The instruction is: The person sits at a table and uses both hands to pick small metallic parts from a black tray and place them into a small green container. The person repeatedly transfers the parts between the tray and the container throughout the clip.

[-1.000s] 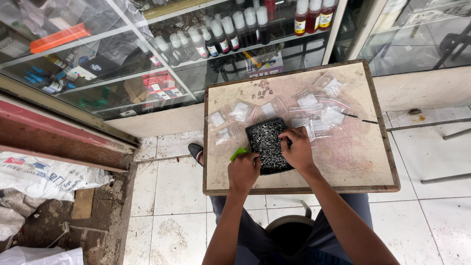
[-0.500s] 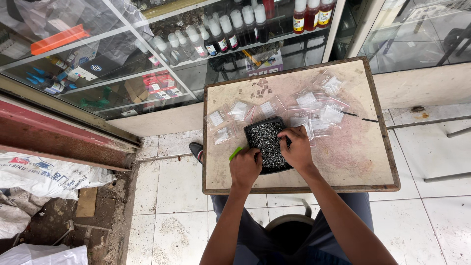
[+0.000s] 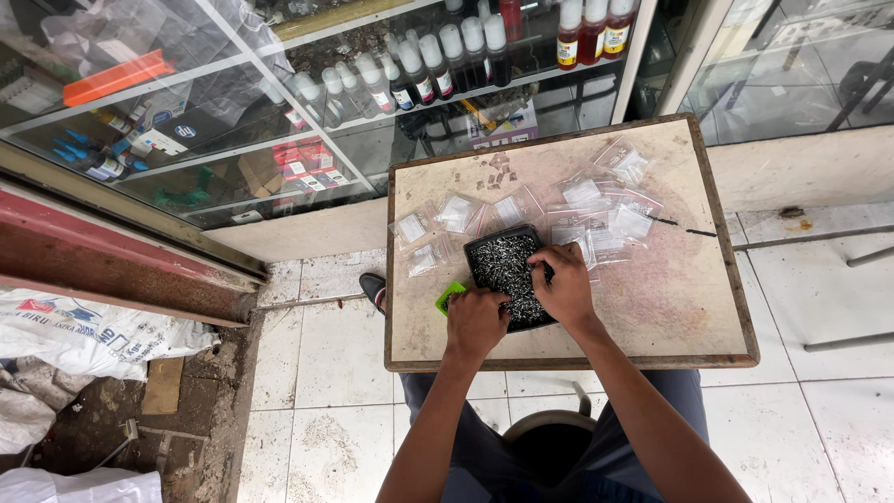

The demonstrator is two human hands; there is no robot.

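While I look straight down through the head camera, I see both hands working over a small black rectangular plastic tray (image 3: 503, 270) filled with tiny dark metal bits, which sits near the front middle of a worn beige square tabletop with a brown wooden rim (image 3: 652, 317). My left hand (image 3: 477, 321) rests at the tray's near left corner, fingers curled down onto its edge and contents, though I cannot tell whether it actually pinches anything. My right hand (image 3: 563, 289) lies over the tray's right side with the fingers bent inward towards the pile; whether they grip any pieces is hidden from me. Just left of the left hand, a small bright green plastic object (image 3: 448, 296) peeks out, touching the tray's corner. Beyond the tray, a loose scatter of small clear plastic zip bags (image 3: 596, 210) spreads across the far half of the tabletop, some holding dark contents. Past the table stands a glass display cabinet with metal frames (image 3: 233, 158), its shelf lined with small white-capped ink bottles (image 3: 419, 70). White floor tiles (image 3: 317, 391) lie to the left below.
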